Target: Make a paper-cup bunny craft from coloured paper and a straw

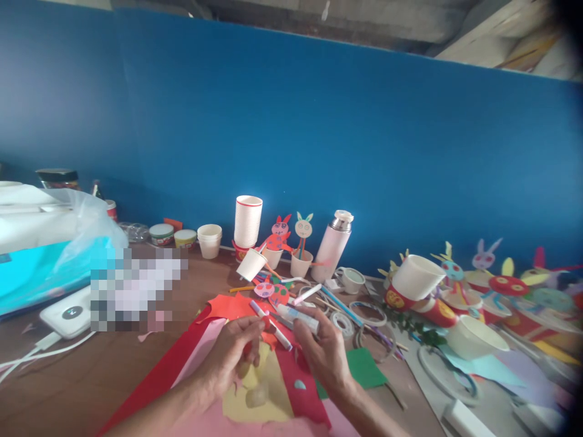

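Note:
My left hand (243, 343) is closed in a pinch on a small red piece (266, 324), probably paper. Close by, my right hand (325, 349) curls its thumb and fingers around a white tube (298, 317) with blue print, its narrow end pointing left. A thin grey shape, perhaps a blade, shows by the right thumb; what it is I cannot make out. Between the hands lies a white and purple marker (273, 328). Below them is a yellow sheet (277, 394) on top of red paper (159, 376).
Paper cups (209, 241), paper-figure cups (300, 264) and a pink thermos (331, 246) stand along the blue wall. Tape rolls (341, 325) and green paper (367, 367) lie to the right, near more cup figures (507, 285). A white power bank (68, 312) sits left.

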Action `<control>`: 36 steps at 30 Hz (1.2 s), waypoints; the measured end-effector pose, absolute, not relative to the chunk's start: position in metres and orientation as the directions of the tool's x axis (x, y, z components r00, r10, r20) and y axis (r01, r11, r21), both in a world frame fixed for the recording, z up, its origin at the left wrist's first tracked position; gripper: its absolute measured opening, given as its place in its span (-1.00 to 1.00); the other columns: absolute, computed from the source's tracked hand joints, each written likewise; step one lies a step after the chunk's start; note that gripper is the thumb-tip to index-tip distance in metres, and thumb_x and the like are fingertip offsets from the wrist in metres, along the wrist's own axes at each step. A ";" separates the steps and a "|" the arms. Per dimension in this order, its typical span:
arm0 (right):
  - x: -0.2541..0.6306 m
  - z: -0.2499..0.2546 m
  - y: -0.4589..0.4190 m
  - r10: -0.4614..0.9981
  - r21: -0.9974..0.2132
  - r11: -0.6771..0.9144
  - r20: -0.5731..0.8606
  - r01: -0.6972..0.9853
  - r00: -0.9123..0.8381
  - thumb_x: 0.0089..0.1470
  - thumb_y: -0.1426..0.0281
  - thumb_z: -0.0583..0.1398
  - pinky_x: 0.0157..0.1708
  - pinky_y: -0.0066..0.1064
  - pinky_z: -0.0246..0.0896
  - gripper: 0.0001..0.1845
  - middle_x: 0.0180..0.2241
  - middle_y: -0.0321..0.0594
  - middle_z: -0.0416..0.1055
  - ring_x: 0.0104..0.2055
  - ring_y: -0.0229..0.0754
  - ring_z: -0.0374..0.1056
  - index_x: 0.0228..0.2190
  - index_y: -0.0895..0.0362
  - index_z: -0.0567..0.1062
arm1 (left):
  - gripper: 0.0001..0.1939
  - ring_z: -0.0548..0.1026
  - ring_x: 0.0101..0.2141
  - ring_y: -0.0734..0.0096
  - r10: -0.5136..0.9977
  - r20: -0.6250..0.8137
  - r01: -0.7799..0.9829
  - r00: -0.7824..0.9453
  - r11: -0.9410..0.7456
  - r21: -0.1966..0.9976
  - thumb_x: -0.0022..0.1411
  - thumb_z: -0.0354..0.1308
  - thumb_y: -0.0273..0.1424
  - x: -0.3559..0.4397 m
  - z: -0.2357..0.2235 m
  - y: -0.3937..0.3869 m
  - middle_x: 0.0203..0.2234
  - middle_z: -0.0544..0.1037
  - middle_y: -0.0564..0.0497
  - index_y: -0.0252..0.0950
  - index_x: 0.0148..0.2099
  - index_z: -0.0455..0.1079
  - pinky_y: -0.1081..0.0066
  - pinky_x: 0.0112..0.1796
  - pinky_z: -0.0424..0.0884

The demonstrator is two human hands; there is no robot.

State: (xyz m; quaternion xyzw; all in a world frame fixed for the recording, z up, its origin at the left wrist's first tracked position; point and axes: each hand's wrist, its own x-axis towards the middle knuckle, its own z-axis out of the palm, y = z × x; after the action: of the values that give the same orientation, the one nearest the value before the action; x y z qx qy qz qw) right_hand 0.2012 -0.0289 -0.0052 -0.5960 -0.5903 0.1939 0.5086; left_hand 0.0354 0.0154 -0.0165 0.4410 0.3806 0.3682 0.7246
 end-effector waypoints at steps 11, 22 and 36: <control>0.195 -0.008 -0.038 0.773 -0.414 0.472 0.619 0.779 -0.139 0.03 0.40 0.10 -0.42 -0.47 0.24 -0.78 -0.39 -0.22 0.49 -0.42 -0.21 0.42 -0.22 0.13 0.39 | -0.70 0.12 -0.71 0.59 0.949 -0.108 0.085 0.296 0.087 0.993 0.10 0.01 -0.22 0.035 -0.017 0.017 -0.85 0.18 0.20 -0.34 -0.50 0.34 0.55 -0.59 0.04; 0.197 -0.011 -0.036 0.749 -0.341 0.458 0.646 0.821 -0.150 0.02 0.41 0.11 -0.47 -0.49 0.25 -0.78 -0.42 -0.19 0.51 -0.47 -0.22 0.41 -0.23 0.14 0.40 | -0.68 0.06 -0.79 0.61 0.906 -0.192 0.114 0.376 0.160 0.980 0.09 -0.04 -0.30 0.035 -0.012 0.012 -0.83 0.22 0.21 -0.34 -0.18 0.39 0.59 -0.73 0.02; 0.201 -0.014 -0.036 0.731 -0.292 0.489 0.652 0.822 -0.203 0.06 0.40 0.10 -0.47 -0.40 0.28 -0.77 -0.41 -0.16 0.49 -0.44 -0.15 0.43 -0.19 0.15 0.36 | -0.46 0.17 -0.76 0.56 0.820 -0.226 0.033 0.526 0.245 0.969 0.05 -0.02 -0.39 0.033 -0.010 0.011 -0.84 0.28 0.15 -0.40 0.12 0.21 0.64 -0.76 0.00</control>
State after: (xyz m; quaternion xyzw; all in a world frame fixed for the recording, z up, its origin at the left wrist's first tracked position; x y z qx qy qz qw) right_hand 0.2013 -0.0356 -0.0138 -0.5021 -0.7732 -0.0598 0.3826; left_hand 0.0331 0.0115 -0.0101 0.5427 0.3930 0.2877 0.6843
